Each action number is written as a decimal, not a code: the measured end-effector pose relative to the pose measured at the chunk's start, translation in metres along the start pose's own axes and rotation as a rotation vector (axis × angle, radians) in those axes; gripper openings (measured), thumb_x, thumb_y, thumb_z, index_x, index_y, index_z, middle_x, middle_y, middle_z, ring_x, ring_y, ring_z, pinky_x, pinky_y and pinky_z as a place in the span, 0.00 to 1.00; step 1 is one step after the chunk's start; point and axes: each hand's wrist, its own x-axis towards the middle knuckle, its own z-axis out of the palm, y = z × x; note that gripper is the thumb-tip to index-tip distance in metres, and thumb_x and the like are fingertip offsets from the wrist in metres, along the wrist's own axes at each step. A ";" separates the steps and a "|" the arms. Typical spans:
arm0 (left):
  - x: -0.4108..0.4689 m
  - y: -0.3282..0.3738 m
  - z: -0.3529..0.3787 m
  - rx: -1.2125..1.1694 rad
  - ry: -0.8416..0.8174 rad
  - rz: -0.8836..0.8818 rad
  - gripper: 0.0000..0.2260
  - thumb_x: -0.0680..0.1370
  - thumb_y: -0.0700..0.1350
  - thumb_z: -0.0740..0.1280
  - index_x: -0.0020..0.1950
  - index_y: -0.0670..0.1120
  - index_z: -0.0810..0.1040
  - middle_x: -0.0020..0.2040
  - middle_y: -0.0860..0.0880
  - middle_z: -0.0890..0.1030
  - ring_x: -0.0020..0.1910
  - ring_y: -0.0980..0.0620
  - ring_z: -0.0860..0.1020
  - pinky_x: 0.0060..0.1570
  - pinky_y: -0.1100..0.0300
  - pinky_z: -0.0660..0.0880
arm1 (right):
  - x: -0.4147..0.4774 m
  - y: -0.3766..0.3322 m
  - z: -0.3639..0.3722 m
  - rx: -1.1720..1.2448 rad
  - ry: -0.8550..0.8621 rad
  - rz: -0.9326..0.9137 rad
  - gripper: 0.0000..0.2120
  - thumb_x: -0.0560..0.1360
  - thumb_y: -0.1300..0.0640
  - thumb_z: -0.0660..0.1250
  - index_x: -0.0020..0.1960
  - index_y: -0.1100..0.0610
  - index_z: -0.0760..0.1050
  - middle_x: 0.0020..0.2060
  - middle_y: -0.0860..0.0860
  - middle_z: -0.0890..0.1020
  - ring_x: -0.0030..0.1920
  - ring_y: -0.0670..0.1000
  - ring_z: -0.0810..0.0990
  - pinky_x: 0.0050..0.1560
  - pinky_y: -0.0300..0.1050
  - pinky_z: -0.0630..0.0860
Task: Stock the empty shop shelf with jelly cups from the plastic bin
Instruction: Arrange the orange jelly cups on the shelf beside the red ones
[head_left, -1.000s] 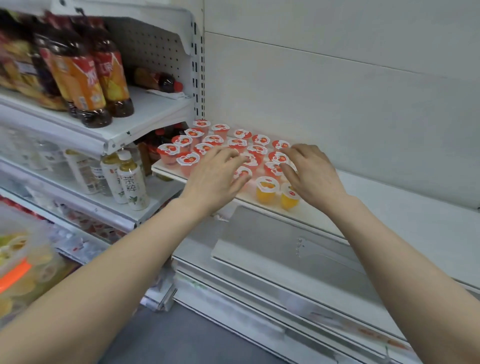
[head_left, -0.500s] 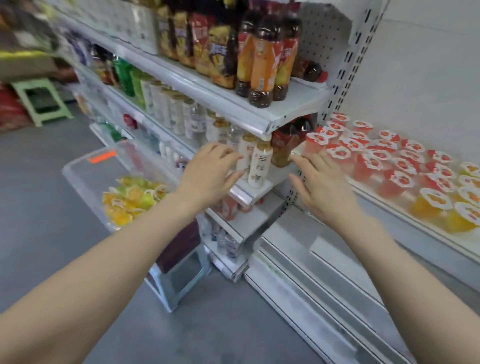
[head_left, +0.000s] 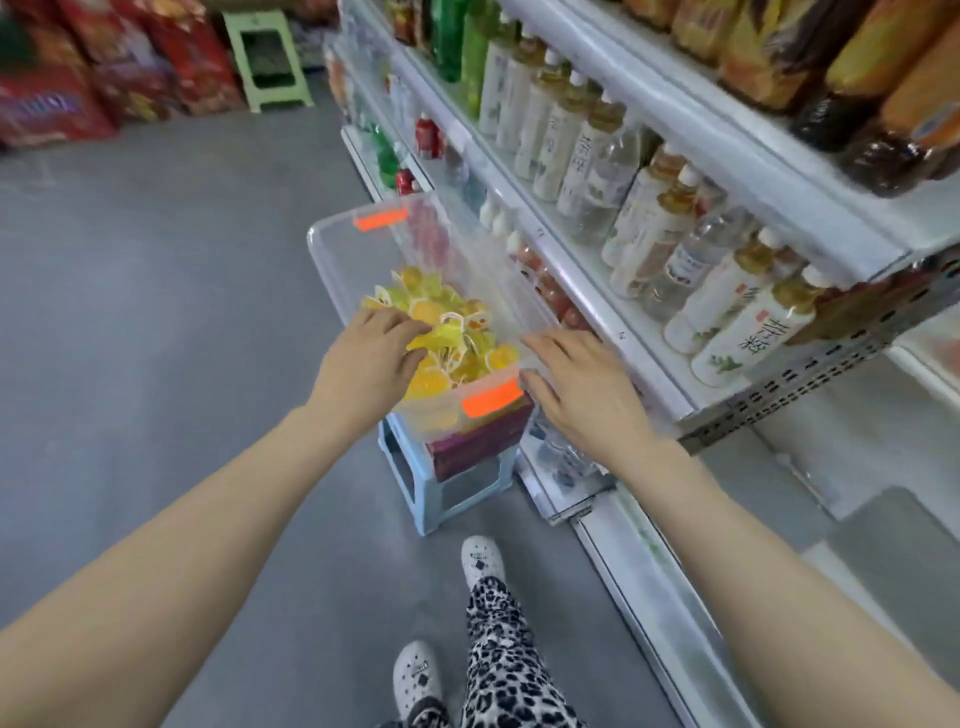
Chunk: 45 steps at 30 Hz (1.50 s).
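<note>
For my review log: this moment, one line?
phase: pickup | left hand: at jelly cups, grip unclear | right hand: open over plastic bin

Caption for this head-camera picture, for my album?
Left hand reaches among yellow jelly cups in the clear bin; right hand at its near rim.

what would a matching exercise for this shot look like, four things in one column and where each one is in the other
1 left hand
2 right hand
3 plastic bin
4 green stool

a on the floor far down the aisle
b on a purple box on a blue stool
c reaching into the jelly cups
d at the plastic bin's near right corner

Pairs: 1-c, 2-d, 3-b, 4-a
</note>
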 end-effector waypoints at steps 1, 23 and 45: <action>0.001 -0.010 0.007 -0.001 -0.012 -0.030 0.12 0.78 0.44 0.69 0.60 0.44 0.81 0.54 0.44 0.81 0.53 0.40 0.76 0.56 0.51 0.71 | 0.010 0.002 0.010 0.018 -0.039 -0.012 0.21 0.79 0.47 0.57 0.65 0.58 0.76 0.56 0.55 0.80 0.56 0.59 0.78 0.58 0.54 0.74; 0.074 -0.093 0.111 0.023 0.003 -0.239 0.13 0.71 0.35 0.73 0.54 0.44 0.84 0.50 0.47 0.82 0.49 0.43 0.78 0.48 0.53 0.78 | 0.241 0.020 0.234 -0.064 -0.659 -0.442 0.25 0.77 0.49 0.68 0.72 0.52 0.68 0.67 0.52 0.74 0.69 0.56 0.66 0.68 0.51 0.67; 0.169 -0.156 0.175 0.206 -0.616 -0.684 0.17 0.79 0.45 0.63 0.67 0.41 0.67 0.60 0.40 0.73 0.59 0.40 0.73 0.55 0.49 0.72 | 0.205 0.072 0.209 0.146 -0.585 -0.128 0.27 0.75 0.52 0.69 0.70 0.51 0.63 0.58 0.53 0.70 0.43 0.54 0.78 0.44 0.52 0.79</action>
